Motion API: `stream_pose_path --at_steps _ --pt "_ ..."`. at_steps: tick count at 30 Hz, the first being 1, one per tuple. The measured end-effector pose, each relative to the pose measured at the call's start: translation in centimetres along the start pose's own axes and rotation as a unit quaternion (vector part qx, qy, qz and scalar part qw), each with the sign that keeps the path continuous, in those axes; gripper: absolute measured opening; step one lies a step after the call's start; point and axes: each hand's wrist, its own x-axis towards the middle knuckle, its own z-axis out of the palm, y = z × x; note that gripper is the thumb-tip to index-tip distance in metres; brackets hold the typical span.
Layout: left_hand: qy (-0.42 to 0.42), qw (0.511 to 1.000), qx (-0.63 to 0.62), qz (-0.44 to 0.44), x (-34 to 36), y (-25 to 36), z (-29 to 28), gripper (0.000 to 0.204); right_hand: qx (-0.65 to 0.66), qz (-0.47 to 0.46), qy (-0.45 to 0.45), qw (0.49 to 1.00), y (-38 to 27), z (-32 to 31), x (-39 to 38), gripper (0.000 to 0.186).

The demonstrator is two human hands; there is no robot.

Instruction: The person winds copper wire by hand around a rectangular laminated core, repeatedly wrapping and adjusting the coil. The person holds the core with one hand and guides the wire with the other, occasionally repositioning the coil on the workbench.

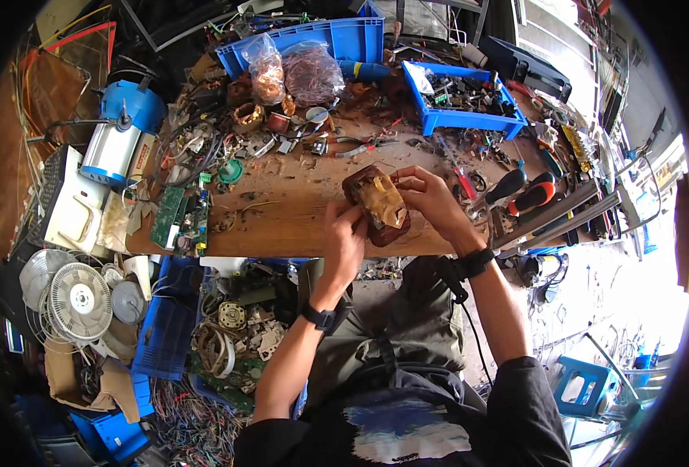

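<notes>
In front of me, over the table's near edge, I hold a transformer (381, 204) with a dark reddish-brown core and a torn amber wrapping around its winding. My left hand (345, 243) grips it from the lower left, fingers closed on its side. On the upper right, my right hand (431, 201) has its fingertips bent against the wrapping and the core's edge; whether they pinch a loose piece of the wrapping is too small to tell. Pliers with red handles (366, 148) lie on the table beyond the transformer.
Across the wooden table (282, 198) lie scraps and tools, with screwdrivers (532, 193) at the right. A blue tray (469, 128) of small parts and bags of copper wire (313, 74) stand behind. Green circuit boards (182, 218) sit at the left edge; a fan (80, 300) is below.
</notes>
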Motion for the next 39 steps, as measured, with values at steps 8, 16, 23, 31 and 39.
stream_pose_path --at_steps 8,16,23,31,39 --pt "-0.033 0.989 -0.139 -0.039 -1.0 -0.2 -4.7 0.039 -0.164 -0.161 0.153 0.961 -10.6 2.9 -0.5 0.037" --pt "-0.02 0.993 -0.104 0.052 5.8 8.0 -6.7 0.065 -0.064 -0.177 -0.107 0.976 -12.5 8.1 1.3 0.032" --pt "-0.046 0.979 -0.197 0.0 4.9 5.1 -7.7 0.03 0.117 -0.182 -0.025 0.976 -8.6 11.9 2.4 0.016" --pt "-0.09 0.995 0.006 0.035 2.9 4.6 -8.2 0.029 0.235 -0.009 0.074 0.969 -10.4 14.6 1.6 0.033" --pt "-0.135 0.978 -0.158 -0.006 2.9 1.8 -8.4 0.031 0.279 -0.024 0.121 0.952 -10.5 15.3 2.0 0.058"
